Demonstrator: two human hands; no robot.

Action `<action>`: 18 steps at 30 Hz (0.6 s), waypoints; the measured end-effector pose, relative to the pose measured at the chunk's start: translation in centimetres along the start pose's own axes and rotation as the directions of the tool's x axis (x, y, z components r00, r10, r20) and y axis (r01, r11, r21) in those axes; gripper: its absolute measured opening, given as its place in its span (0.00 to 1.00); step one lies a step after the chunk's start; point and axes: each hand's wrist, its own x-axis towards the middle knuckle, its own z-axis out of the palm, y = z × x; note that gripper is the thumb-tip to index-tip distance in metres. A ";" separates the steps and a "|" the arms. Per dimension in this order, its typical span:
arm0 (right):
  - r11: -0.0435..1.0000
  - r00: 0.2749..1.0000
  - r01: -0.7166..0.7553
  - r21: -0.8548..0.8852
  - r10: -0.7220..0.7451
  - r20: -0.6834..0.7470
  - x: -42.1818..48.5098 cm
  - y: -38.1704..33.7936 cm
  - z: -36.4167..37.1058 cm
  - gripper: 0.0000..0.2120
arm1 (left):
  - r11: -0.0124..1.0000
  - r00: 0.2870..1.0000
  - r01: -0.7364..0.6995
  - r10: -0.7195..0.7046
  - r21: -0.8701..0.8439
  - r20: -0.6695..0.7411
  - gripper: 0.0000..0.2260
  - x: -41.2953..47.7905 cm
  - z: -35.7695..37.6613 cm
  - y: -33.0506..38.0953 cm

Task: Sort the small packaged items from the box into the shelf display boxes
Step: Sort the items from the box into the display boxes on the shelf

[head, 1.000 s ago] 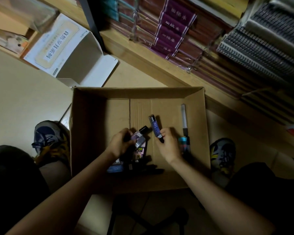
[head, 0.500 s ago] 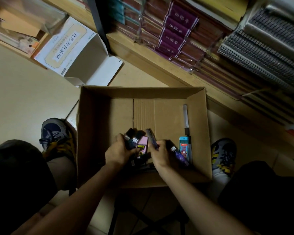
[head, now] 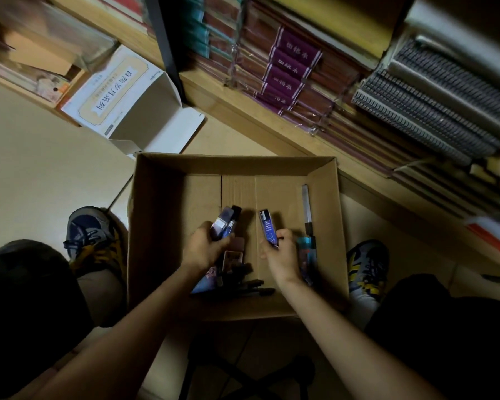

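The job looks only partly done: both hands are down in the brown box (head: 156, 226) in the middle of the frame. The left hand (head: 204, 249) grips a few small dark packs (head: 225, 222), and the right hand (head: 282, 255) pinches one blue pack (head: 267, 226). More packs (head: 234, 272) lie in the box, none on the shelf (head: 243, 116) at the top.
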 end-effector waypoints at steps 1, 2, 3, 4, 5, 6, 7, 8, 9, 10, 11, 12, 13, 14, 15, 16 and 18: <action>1.000 1.000 0.026 0.008 -0.026 0.008 -0.1 -0.6 -0.5 0.09 | 0.992 1.000 0.001 0.002 -0.128 0.025 0.10 0.0 0.0 1.0; 0.998 0.998 0.052 0.025 -0.053 0.020 -0.3 -1.2 -1.0 0.09 | 0.971 0.998 0.005 0.010 -0.239 0.058 0.09 -0.2 0.0 2.0; 0.996 0.996 0.077 0.044 -0.079 0.038 -0.5 -2.0 -1.5 0.09 | 0.944 0.996 0.003 0.027 -0.329 0.088 0.09 -0.4 -0.1 3.1; 0.993 0.992 0.106 0.055 -0.109 0.058 -0.8 -2.8 -2.1 0.10 | 0.926 0.993 -0.011 0.053 -0.378 0.102 0.09 -0.6 -0.1 4.1; 0.989 0.987 0.138 0.058 -0.143 0.079 -1.1 -3.7 -2.7 0.12 | 0.917 0.991 -0.031 0.079 -0.397 0.105 0.09 -0.9 -0.2 5.1; 0.983 0.979 0.174 0.059 -0.179 0.095 -1.5 -4.5 -3.3 0.13 | 0.913 0.988 -0.052 0.105 -0.404 0.110 0.08 -1.1 -0.4 6.1; 0.975 0.970 0.212 0.062 -0.217 0.108 -2.0 -5.4 -4.0 0.13 | 0.910 0.984 -0.072 0.132 -0.409 0.122 0.07 -1.5 -0.5 7.1; 0.967 0.960 0.248 0.056 -0.254 0.121 -2.5 -6.3 -4.7 0.11 | 0.909 0.978 -0.097 0.162 -0.406 0.130 0.05 -1.9 -0.8 8.0; 0.958 0.949 0.282 0.042 -0.285 0.136 -3.1 -7.1 -5.4 0.09 | 0.909 0.974 -0.124 0.189 -0.398 0.128 0.05 -2.3 -1.1 8.9; 0.950 0.938 0.313 0.021 -0.312 0.153 -3.7 -8.0 -6.1 0.07 | 0.911 0.970 -0.147 0.210 -0.384 0.125 0.05 -2.8 -1.5 9.7; 0.940 0.927 0.342 0.000 -0.337 0.167 -4.3 -8.9 -7.0 0.08 | 0.911 0.965 -0.165 0.227 -0.378 0.127 0.07 -3.4 -2.0 10.4; 0.928 0.915 0.371 -0.021 -0.362 0.178 -4.9 -9.7 -7.8 0.10 | 0.908 0.960 -0.188 0.251 -0.373 0.128 0.10 -3.9 -2.6 11.1; 0.914 0.901 0.404 -0.040 -0.390 0.188 -5.5 -10.5 -8.6 0.13 | 0.905 0.951 -0.224 0.285 -0.363 0.124 0.13 -4.4 -3.3 11.7; 0.897 0.885 0.439 -0.058 -0.420 0.200 -6.3 -11.4 -9.4 0.14 | 0.900 0.938 -0.271 0.326 -0.340 0.116 0.14 -4.9 -4.1 12.3; 0.880 0.869 0.470 -0.071 -0.448 0.210 -7.0 -12.2 -10.2 0.14 | 0.894 0.925 -0.315 0.365 -0.318 0.108 0.15 -5.4 -4.9 12.9; 0.863 0.855 0.497 -0.090 -0.470 0.220 -7.7 -13.1 -11.0 0.15 | 0.886 0.912 -0.353 0.398 -0.302 0.103 0.14 -5.9 -5.7 13.5; 0.830 0.835 0.535 -0.159 -0.491 0.248 -8.9 -15.1 -12.4 0.13 | 0.869 0.889 -0.407 0.448 -0.282 0.098 0.11 -6.9 -7.4 14.9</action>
